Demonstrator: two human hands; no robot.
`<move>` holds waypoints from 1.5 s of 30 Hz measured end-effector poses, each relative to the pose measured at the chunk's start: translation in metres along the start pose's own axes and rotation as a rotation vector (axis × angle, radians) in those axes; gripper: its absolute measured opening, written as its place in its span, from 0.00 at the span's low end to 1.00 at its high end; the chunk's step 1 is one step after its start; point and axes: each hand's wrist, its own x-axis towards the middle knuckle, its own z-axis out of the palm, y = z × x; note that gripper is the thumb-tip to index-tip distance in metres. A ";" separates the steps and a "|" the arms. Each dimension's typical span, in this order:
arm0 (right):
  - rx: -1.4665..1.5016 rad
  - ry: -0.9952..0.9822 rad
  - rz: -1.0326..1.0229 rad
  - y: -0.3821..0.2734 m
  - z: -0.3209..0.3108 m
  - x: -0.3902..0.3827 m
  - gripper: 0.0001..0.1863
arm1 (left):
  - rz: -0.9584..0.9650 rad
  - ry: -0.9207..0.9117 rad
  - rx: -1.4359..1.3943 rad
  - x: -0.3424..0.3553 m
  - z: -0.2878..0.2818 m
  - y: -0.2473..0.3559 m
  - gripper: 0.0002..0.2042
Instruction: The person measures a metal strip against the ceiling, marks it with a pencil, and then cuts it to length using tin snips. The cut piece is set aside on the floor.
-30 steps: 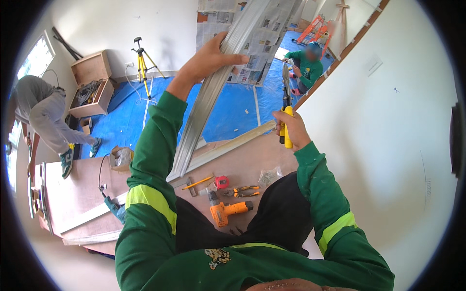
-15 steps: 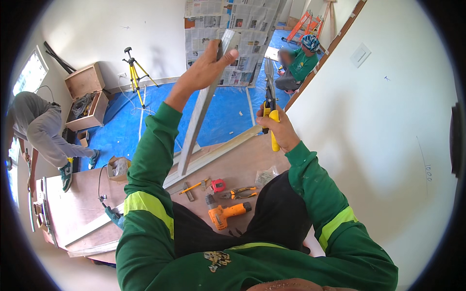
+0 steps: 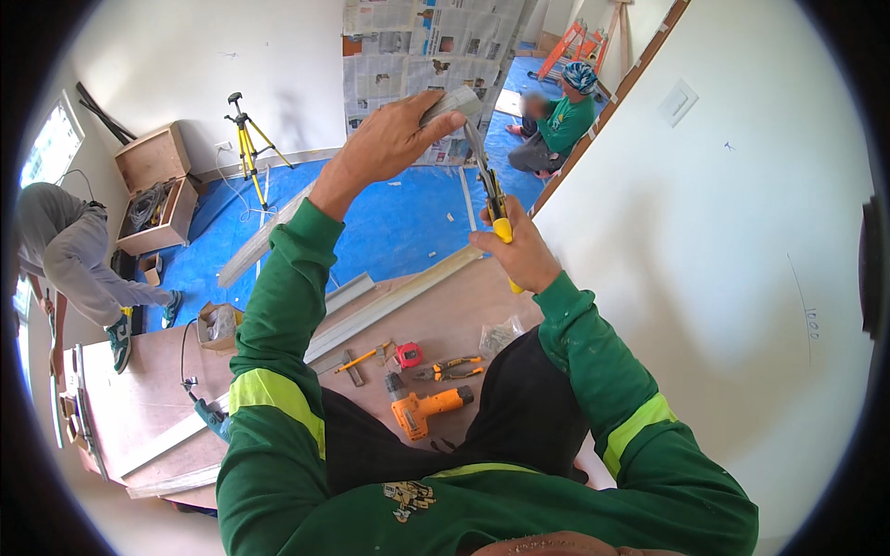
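My left hand [image 3: 394,139] is raised and wrapped round a grey metal channel [image 3: 264,241]. The channel slants from the upper right, behind my wrist, down to the left above the blue sheeting. Closed on the yellow handles of a pair of tin snips [image 3: 489,181] is my right hand [image 3: 524,255]. The snips' blades reach the channel's end beside my left thumb; whether they grip its edge I cannot make out. Below, near my legs, lie an orange cordless drill [image 3: 428,408], pliers [image 3: 450,369], a red tape measure [image 3: 408,354] and a yellow pencil [image 3: 362,356].
More metal channels [image 3: 399,304] lie on the brown board [image 3: 519,296]. A clear plastic bag [image 3: 501,334] sits by my knee. Beyond are a yellow tripod [image 3: 248,153], a wooden toolbox [image 3: 162,218], a seated person [image 3: 565,120] and, at left, another person's legs [image 3: 79,250].
The channel has swung from nearly upright to a flatter slant, its lower end going left. The snips have tilted and moved left, their blades coming to the channel's end.
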 end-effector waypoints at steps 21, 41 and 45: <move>-0.116 0.105 -0.156 0.008 -0.002 0.006 0.31 | 0.068 0.054 0.092 -0.001 -0.001 0.025 0.37; -0.082 0.135 -0.239 0.010 0.000 0.017 0.42 | 0.150 0.232 0.189 -0.002 0.000 0.041 0.35; -0.111 0.132 -0.243 0.012 -0.001 0.016 0.41 | 0.113 0.189 0.141 -0.003 -0.002 0.040 0.35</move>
